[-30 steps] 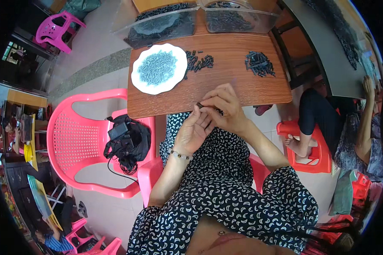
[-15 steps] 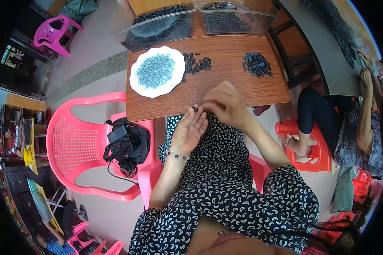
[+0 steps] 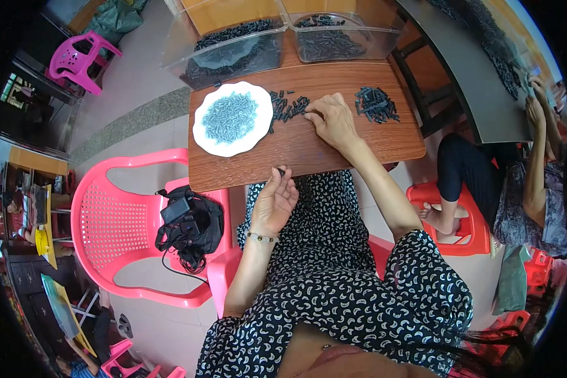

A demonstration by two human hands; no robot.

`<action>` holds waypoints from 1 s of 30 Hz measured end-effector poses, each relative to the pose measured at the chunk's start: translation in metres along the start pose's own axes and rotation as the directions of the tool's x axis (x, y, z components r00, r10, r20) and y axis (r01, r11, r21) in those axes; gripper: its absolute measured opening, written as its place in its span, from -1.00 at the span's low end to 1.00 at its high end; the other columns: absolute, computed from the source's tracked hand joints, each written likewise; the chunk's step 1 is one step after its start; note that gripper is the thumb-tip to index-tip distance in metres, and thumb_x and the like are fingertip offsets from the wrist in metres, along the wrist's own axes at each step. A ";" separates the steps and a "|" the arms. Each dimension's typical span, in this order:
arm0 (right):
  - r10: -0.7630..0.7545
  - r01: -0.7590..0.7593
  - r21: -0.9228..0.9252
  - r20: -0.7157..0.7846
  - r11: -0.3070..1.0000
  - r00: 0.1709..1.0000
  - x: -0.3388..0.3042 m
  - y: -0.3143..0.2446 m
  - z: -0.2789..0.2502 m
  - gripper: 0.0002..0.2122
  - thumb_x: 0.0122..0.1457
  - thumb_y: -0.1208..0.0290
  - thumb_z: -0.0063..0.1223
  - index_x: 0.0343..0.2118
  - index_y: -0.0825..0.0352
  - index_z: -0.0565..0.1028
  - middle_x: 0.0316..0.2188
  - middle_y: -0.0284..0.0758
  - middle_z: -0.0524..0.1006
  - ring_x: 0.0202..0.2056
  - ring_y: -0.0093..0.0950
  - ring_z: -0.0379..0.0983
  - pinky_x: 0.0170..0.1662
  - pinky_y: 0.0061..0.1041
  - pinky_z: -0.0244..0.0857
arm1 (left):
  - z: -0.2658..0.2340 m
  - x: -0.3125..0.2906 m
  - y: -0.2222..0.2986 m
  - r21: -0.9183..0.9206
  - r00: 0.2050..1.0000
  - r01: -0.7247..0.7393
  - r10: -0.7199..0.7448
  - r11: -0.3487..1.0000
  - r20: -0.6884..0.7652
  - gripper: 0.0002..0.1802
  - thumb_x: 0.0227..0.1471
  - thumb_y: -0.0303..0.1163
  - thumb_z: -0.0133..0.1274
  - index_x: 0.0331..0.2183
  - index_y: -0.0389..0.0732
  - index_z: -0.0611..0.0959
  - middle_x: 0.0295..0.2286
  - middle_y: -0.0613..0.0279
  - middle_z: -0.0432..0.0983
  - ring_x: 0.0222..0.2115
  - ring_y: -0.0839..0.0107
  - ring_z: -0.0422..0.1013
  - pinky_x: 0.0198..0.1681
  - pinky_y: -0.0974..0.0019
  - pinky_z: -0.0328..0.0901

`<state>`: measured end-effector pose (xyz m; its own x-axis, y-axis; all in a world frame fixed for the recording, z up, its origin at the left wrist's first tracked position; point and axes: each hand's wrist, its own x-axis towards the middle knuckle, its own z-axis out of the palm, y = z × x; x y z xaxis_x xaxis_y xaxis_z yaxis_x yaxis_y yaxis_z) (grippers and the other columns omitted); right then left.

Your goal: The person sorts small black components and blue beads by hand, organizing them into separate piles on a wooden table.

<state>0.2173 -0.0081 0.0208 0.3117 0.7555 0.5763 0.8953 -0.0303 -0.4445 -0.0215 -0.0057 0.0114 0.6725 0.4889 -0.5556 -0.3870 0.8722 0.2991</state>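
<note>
I see the right hand [image 3: 335, 123] over the table [image 3: 397, 140], fingertips at the right edge of the dark pile [image 3: 296, 108], so it is the nearer hand. The pile's short pieces point every which way. Its fingers are half curled; I can't tell whether they grip anything. The left hand [image 3: 275, 205] sits nearer the body, thumb and finger pinching a dark bit [image 3: 281, 171], the pile straight beyond.
</note>
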 end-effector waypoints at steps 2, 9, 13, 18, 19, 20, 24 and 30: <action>0.005 -0.005 -0.024 -0.001 1.000 1.000 0.000 0.002 0.002 -0.91 -0.06 0.47 0.21 -0.44 0.28 0.57 -0.49 -0.30 0.50 -0.32 -0.27 0.35 -0.21 -0.35 0.25 | -0.001 0.001 0.000 -0.005 1.000 0.006 -0.006 1.000 0.008 -0.69 0.01 -0.15 0.18 -0.24 -0.10 0.59 -0.31 0.42 0.53 -0.35 0.57 0.40 -0.23 0.45 0.35; 0.056 -0.055 -0.015 0.090 0.998 0.994 -0.004 -0.003 -0.003 -0.92 -0.01 0.45 0.16 -0.44 0.28 0.53 -0.46 -0.25 0.48 -0.28 -0.21 0.32 -0.17 -0.29 0.23 | 0.000 0.003 0.001 -0.001 1.000 0.008 -0.008 1.000 0.023 -0.69 0.02 -0.15 0.17 -0.23 -0.11 0.59 -0.32 0.42 0.53 -0.36 0.57 0.39 -0.24 0.45 0.35; 0.126 -0.154 0.247 0.126 0.957 0.984 -0.012 -0.013 -0.016 -0.91 0.08 0.43 0.13 -0.39 0.31 0.52 -0.44 -0.30 0.53 -0.34 -0.38 0.37 -0.21 -0.42 0.25 | 0.000 0.001 0.002 -0.009 0.999 0.004 -0.004 1.000 0.038 -0.70 0.03 -0.16 0.16 -0.23 -0.11 0.59 -0.31 0.41 0.52 -0.35 0.56 0.39 -0.24 0.45 0.34; 0.319 -0.528 0.755 0.428 0.388 0.846 -0.030 -0.039 -0.037 -0.84 0.18 0.42 0.09 -0.22 0.33 0.49 -0.38 -0.45 0.53 -0.42 -0.69 0.32 -0.33 -0.71 0.20 | 0.004 -0.002 0.003 -0.049 0.998 -0.013 0.016 0.999 0.068 -0.73 0.05 -0.21 0.14 -0.21 -0.10 0.59 -0.32 0.39 0.54 -0.35 0.50 0.41 -0.25 0.42 0.36; 0.319 -0.567 0.767 0.479 0.300 0.818 -0.033 -0.044 -0.042 -0.81 0.20 0.42 0.06 -0.15 0.35 0.48 -0.38 -0.47 0.52 -0.42 -0.72 0.30 -0.33 -0.74 0.19 | 0.005 -0.002 0.002 -0.036 0.996 -0.033 0.036 0.999 0.079 -0.71 0.05 -0.19 0.14 -0.20 -0.10 0.57 -0.31 0.40 0.52 -0.35 0.52 0.40 -0.24 0.44 0.34; 0.319 -0.570 0.766 0.483 0.297 0.815 -0.036 -0.047 -0.046 -0.81 0.20 0.42 0.06 -0.15 0.35 0.48 -0.38 -0.47 0.52 -0.42 -0.72 0.30 -0.33 -0.74 0.19 | 0.007 -0.002 0.001 -0.023 0.994 -0.054 0.056 0.998 0.090 -0.68 0.05 -0.17 0.14 -0.18 -0.11 0.56 -0.30 0.40 0.50 -0.34 0.55 0.38 -0.24 0.45 0.33; 0.248 -0.553 0.820 0.511 0.145 0.823 -0.049 -0.060 -0.053 -0.69 0.21 0.37 0.04 0.00 0.32 0.44 -0.37 -0.51 0.52 -0.39 -0.76 0.32 -0.35 -0.76 0.16 | 0.014 -0.005 0.000 -0.025 0.992 -0.042 0.045 0.999 0.117 -0.68 0.05 -0.17 0.14 -0.19 -0.11 0.56 -0.30 0.41 0.50 -0.35 0.55 0.38 -0.23 0.45 0.32; 0.221 -0.596 0.776 0.557 0.204 0.801 -0.050 -0.066 -0.060 -0.79 0.19 0.42 0.06 -0.14 0.36 0.50 -0.40 -0.41 0.53 -0.45 -0.69 0.33 -0.34 -0.71 0.24 | 0.013 -0.008 -0.003 -0.010 0.991 -0.048 0.048 0.999 0.124 -0.69 0.06 -0.17 0.14 -0.20 -0.11 0.56 -0.31 0.41 0.51 -0.35 0.56 0.38 -0.23 0.47 0.32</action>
<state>0.1616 -0.0832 0.0624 0.2701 0.9626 -0.0189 -0.2504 0.0512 -0.9668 -0.0180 -0.0126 0.0247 0.7263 0.5285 -0.4396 -0.4248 0.8478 0.3174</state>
